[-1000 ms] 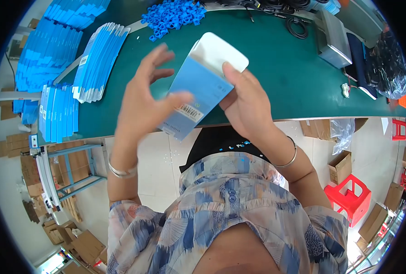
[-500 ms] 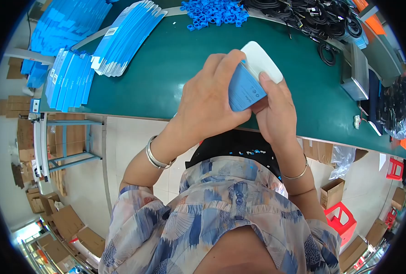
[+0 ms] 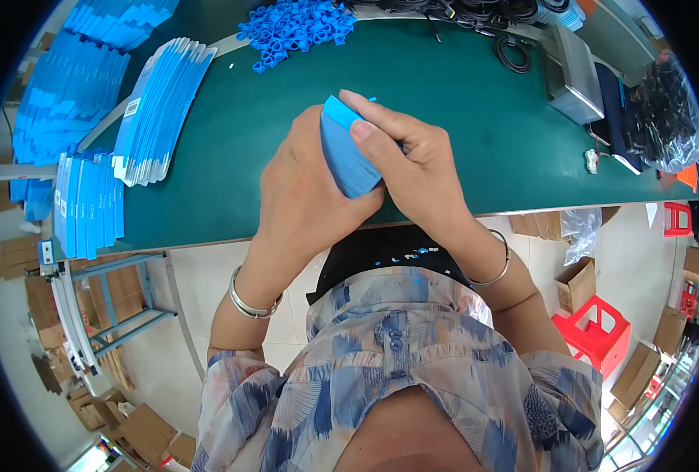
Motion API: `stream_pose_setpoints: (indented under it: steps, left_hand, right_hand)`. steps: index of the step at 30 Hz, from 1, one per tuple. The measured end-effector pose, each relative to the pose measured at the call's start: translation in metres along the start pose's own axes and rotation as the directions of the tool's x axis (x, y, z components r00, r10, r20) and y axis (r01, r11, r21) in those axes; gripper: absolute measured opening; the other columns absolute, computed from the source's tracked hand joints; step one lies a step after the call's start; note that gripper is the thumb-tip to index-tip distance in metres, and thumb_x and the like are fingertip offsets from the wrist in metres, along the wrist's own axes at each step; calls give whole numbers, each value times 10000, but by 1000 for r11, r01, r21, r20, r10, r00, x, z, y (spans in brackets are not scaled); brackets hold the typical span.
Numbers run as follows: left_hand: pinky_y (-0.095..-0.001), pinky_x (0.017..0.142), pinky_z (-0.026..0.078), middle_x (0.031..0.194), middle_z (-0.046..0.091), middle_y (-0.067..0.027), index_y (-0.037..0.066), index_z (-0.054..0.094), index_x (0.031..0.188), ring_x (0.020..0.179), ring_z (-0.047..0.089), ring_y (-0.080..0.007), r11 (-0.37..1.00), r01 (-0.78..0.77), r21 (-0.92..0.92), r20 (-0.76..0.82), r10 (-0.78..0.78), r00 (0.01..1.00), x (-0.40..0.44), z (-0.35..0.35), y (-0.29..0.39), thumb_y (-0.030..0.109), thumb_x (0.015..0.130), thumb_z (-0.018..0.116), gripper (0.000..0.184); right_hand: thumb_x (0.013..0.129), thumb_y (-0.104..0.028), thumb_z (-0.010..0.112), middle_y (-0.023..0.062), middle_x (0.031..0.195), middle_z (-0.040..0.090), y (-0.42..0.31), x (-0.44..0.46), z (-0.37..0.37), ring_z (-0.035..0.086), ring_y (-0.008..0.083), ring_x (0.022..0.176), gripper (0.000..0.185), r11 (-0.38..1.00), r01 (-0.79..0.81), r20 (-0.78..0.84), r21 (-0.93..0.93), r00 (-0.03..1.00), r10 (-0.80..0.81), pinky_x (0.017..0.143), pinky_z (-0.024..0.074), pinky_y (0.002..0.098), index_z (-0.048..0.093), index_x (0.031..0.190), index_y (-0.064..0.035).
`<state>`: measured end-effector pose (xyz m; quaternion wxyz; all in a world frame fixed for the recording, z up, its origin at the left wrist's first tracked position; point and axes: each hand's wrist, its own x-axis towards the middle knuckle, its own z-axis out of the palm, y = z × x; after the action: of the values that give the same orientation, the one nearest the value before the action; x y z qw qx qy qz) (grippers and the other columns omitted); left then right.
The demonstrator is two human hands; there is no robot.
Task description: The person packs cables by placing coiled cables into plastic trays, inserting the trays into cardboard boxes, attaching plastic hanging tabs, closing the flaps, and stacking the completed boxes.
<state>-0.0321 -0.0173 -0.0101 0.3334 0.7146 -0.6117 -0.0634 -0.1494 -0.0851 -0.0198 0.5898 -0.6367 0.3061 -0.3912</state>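
Between my two hands is a small blue box (image 3: 349,161), tilted, above the front part of the green table. My left hand (image 3: 298,177) wraps round its left side and lower part. My right hand (image 3: 412,157) grips its top right, the thumb pressed on the upper edge where a brighter blue flap shows. The white inner side of the flap is out of sight. Much of the box is hidden behind my fingers.
Flat blue cartons (image 3: 161,114) lie fanned on the green table (image 3: 231,173), with more upright cartons (image 3: 90,204) at the left. Blue plastic rings (image 3: 294,30), black cables (image 3: 513,53) and a clear bin (image 3: 573,79) stand along the back. A red stool (image 3: 597,334) is right.
My left hand has come in from the side and closed round the box. The white flap that stood up is folded down, and my right fingers have moved over the box's top.
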Motion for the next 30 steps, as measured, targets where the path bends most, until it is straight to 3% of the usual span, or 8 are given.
stream_pose_setpoints:
  steps: [10, 15, 20, 26, 30]
  left_hand:
    - [-322, 622, 494, 939, 592, -146, -6, 444, 1178, 740, 614, -275, 995, 42, 85, 32, -45, 998, 3, 7, 2, 188, 607, 771, 685]
    - [-320, 619, 492, 926, 595, -141, 1, 450, 1177, 734, 612, -271, 994, -12, 108, 53, 6, 999, 4, 16, -2, 185, 602, 772, 684]
    - [-319, 622, 491, 932, 600, -138, 14, 458, 1177, 741, 614, -270, 993, 0, 118, 58, -6, 998, 4, 14, -2, 187, 601, 773, 679]
    - [-323, 629, 497, 950, 608, -140, 21, 461, 1186, 752, 622, -272, 995, -14, 100, 60, 8, 998, 2, 14, -4, 196, 606, 775, 683]
    - [-324, 641, 505, 976, 617, -145, 19, 457, 1194, 768, 632, -276, 996, 28, 81, 86, -35, 996, 2, 13, -4, 202, 612, 775, 688]
  right_hand:
    - [879, -141, 633, 109, 944, 693, 1, 13, -10, 533, 78, 696, 288, 995, -16, 60, -102, 998, 22, 600, 452, 167, 654, 1149, -45]
    - [881, -155, 619, 128, 924, 694, 16, 11, -12, 510, 89, 594, 270, 985, 12, -18, -169, 1000, -15, 510, 457, 197, 662, 1095, 4]
    - [874, -141, 628, 88, 823, 685, 19, 20, -14, 502, 79, 574, 255, 996, -62, -20, 69, 998, 64, 501, 450, 183, 667, 1078, 7]
    - [870, -139, 649, 98, 886, 701, 16, 23, -21, 523, 57, 650, 243, 982, -149, 28, 120, 989, 147, 565, 447, 149, 683, 1071, -7]
    - [871, -136, 649, 87, 875, 704, 16, 22, -24, 522, 55, 640, 244, 995, -95, 51, -1, 994, 95, 561, 438, 146, 679, 1077, -8]
